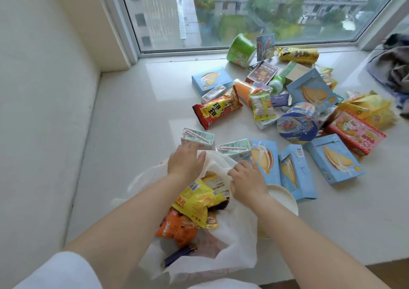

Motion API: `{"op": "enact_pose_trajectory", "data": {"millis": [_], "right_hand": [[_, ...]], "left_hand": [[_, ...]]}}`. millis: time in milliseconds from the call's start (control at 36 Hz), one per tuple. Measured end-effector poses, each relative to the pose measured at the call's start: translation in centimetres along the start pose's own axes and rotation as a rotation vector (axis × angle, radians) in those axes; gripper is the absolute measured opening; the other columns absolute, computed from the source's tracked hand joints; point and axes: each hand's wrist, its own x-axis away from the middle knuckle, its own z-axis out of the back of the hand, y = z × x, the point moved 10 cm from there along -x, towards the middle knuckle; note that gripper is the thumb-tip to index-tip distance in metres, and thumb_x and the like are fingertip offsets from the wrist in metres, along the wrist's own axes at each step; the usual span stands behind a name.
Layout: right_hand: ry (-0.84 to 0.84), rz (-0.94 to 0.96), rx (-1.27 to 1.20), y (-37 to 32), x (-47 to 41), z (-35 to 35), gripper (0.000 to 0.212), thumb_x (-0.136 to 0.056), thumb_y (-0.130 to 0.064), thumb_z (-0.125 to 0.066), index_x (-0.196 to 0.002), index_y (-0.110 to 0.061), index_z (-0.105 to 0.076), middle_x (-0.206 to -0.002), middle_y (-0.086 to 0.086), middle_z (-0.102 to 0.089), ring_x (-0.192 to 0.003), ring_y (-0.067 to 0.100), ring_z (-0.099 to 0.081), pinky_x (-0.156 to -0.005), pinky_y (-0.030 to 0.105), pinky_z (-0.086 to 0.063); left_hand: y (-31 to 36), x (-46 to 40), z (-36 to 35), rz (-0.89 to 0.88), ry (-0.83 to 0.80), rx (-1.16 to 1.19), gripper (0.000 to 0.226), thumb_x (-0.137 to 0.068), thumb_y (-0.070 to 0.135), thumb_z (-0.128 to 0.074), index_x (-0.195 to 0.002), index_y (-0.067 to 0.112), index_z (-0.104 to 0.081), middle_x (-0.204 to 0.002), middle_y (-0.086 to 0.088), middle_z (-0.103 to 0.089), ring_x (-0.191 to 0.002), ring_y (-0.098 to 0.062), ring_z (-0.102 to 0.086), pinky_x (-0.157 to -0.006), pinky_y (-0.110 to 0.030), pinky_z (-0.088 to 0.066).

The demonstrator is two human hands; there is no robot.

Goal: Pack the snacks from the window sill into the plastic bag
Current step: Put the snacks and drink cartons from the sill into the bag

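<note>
From the head camera, both hands work at the mouth of a white plastic bag (234,233) lying open on the window sill (124,116) near its front edge. The left hand (186,161) rests on the bag's far rim, fingers (192,149) fairly straight and pressed onto the plastic; whether the thumb pinches the rim cannot be told. The right hand (247,178) has its fingers curled over the right side of the rim, gripping the plastic.

Inside the bag lie a yellow packet (199,202), an orange packet (177,231) below it and a dark purple wrapper (179,255) toward the front.

Just beyond the hands sit two small green drink cartons (198,136) and (233,149), the nearer one touching the bag's rim. To the right, three blue boxes (265,156), (295,171), (335,158) lie side by side. A white bowl (285,198) sits partly under the right wrist.

Farther back, toward the window (243,12), the remaining snacks are heaped: a red packet (217,109), a blue-lidded noodle cup (297,126), a pink box (356,131), a green cup (242,50) on its side, another blue box (211,79) and a yellow bag (297,54). Grey cloth (391,67) lies at the sill's far right corner.
</note>
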Motion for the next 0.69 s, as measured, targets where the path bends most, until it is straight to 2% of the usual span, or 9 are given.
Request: {"op": "enact_pose_trajectory", "data": {"millis": [111,194,250,278,417,472,528,694], "right_hand": [[0.136,-0.034,-0.113,2.9,-0.3,2.1,0.032,-0.086,-0.019,-0.052,-0.116,-0.014,-0.063,-0.118,0.006,-0.06,-0.121,0.028,-0.046,-0.114,0.042,-0.02],[0.228,-0.092,-0.159,6.4,-0.4,3.3,0.025,-0.064,-0.015,-0.072,-0.088,-0.012,-0.072,-0.089,0.009,-0.069,-0.093,0.033,-0.062,-0.096,0.046,-0.046],[0.238,-0.116,-0.19,8.9,-0.4,3.6,0.023,-0.054,-0.014,-0.076,-0.077,-0.012,-0.072,-0.077,0.008,-0.068,-0.081,0.032,-0.064,-0.085,0.044,-0.053],[0.241,-0.13,-0.204,10.3,-0.3,3.9,0.023,-0.053,-0.014,-0.077,-0.076,-0.013,-0.072,-0.076,0.007,-0.068,-0.08,0.031,-0.064,-0.083,0.043,-0.053],[0.291,-0.151,-0.286,17.7,0.6,4.8,0.023,-0.072,-0.016,-0.067,-0.094,-0.011,-0.071,-0.093,0.01,-0.067,-0.101,0.032,-0.059,-0.099,0.044,-0.041],[0.196,-0.139,-0.25,20.4,0.5,4.3,0.029,-0.085,-0.023,-0.057,-0.111,-0.014,-0.065,-0.111,0.006,-0.062,-0.117,0.027,-0.048,-0.108,0.039,-0.029],[0.15,-0.129,-0.229,23.2,0.2,3.8,0.034,-0.09,-0.026,-0.048,-0.122,-0.018,-0.058,-0.122,0.002,-0.056,-0.124,0.023,-0.04,-0.11,0.033,-0.023],[0.11,-0.157,-0.272,30.0,-1.2,3.2,0.033,-0.091,-0.026,-0.047,-0.122,-0.017,-0.055,-0.125,0.003,-0.052,-0.121,0.023,-0.039,-0.1,0.032,-0.032]], "left_hand": [[4.8,-0.7,-1.3,-0.082,-0.028,-0.006,0.038,-0.097,0.034,-0.039,-0.133,0.021,-0.044,-0.132,-0.001,-0.051,-0.123,-0.022,-0.044,-0.097,-0.037,-0.04],[8.6,-1.2,-2.0,-0.149,-0.023,-0.028,0.038,-0.097,0.031,-0.043,-0.133,0.021,-0.044,-0.13,0.0,-0.052,-0.121,-0.021,-0.045,-0.097,-0.037,-0.04],[11.0,-1.9,-2.7,-0.166,-0.031,-0.032,0.038,-0.096,0.031,-0.044,-0.133,0.022,-0.044,-0.131,0.001,-0.051,-0.122,-0.021,-0.044,-0.097,-0.037,-0.04],[12.1,-2.2,-3.1,-0.166,-0.036,-0.031,0.038,-0.096,0.03,-0.044,-0.133,0.022,-0.044,-0.131,0.001,-0.051,-0.122,-0.02,-0.044,-0.096,-0.037,-0.039],[17.6,-4.3,-5.4,-0.116,-0.052,-0.034,0.04,-0.095,0.03,-0.046,-0.134,0.023,-0.042,-0.132,0.001,-0.05,-0.123,-0.021,-0.043,-0.096,-0.036,-0.039],[19.8,-5.2,-6.3,-0.098,-0.058,-0.04,0.041,-0.095,0.03,-0.047,-0.135,0.024,-0.041,-0.133,0.001,-0.049,-0.124,-0.021,-0.043,-0.095,-0.037,-0.04],[21.7,-6.1,-7.0,-0.079,-0.056,-0.026,0.042,-0.095,0.03,-0.046,-0.136,0.024,-0.04,-0.134,0.001,-0.048,-0.124,-0.021,-0.043,-0.095,-0.037,-0.041],[24.9,-9.3,-9.1,0.036,-0.088,0.009,0.044,-0.093,0.029,-0.047,-0.137,0.023,-0.04,-0.136,-0.001,-0.047,-0.123,-0.022,-0.044,-0.091,-0.038,-0.045]]}}
